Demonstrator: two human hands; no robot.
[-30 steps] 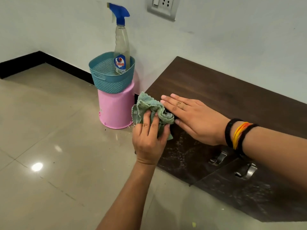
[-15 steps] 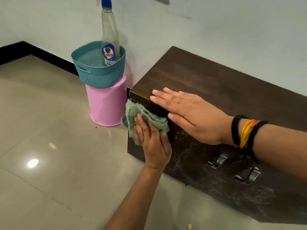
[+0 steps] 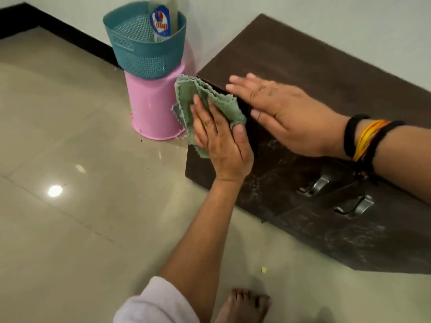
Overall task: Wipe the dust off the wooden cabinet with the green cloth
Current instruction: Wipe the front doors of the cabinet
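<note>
Cabinet point(image 3: 314, 73) of dark wood stood low on the floor against the wall, filling the right side of the view, and pale dust speckled its front face. Nearest the camera a bare foot point(image 3: 242, 306) rested on the glossy beige floor point(image 3: 70, 229), with a white sleeve point(image 3: 154, 304) just to its left. From that sleeve the left arm reached up to the cabinet's near left corner. The left hand point(image 3: 219, 141) lay with its fingers fairly straight and close together on the green cloth point(image 3: 205, 99), pressing it flat against the front face right at the corner; the thumb lay against the cloth's right edge, though whether it pinched the fabric I could not tell. The cloth was bunched and folded, its scalloped edge sticking out past the corner toward the left. Two metal handles point(image 3: 314, 186) sat on the dusty front, lower right of the hand. The right hand point(image 3: 282, 113) lay palm down on the cabinet's top edge just beside the cloth, fingers spread straight and holding nothing. Black and orange-yellow bands point(image 3: 366, 141) circled that wrist. Farther back, just left of the cabinet, an upturned pink bucket point(image 3: 151, 108) stood on the floor with a teal basket point(image 3: 142, 47) on top of it. A spray bottle point(image 3: 161, 22) with a blue label stood upright inside the basket, its top cut off by the frame. Behind everything ran the pale wall point(image 3: 303, 10) with a black skirting
</note>
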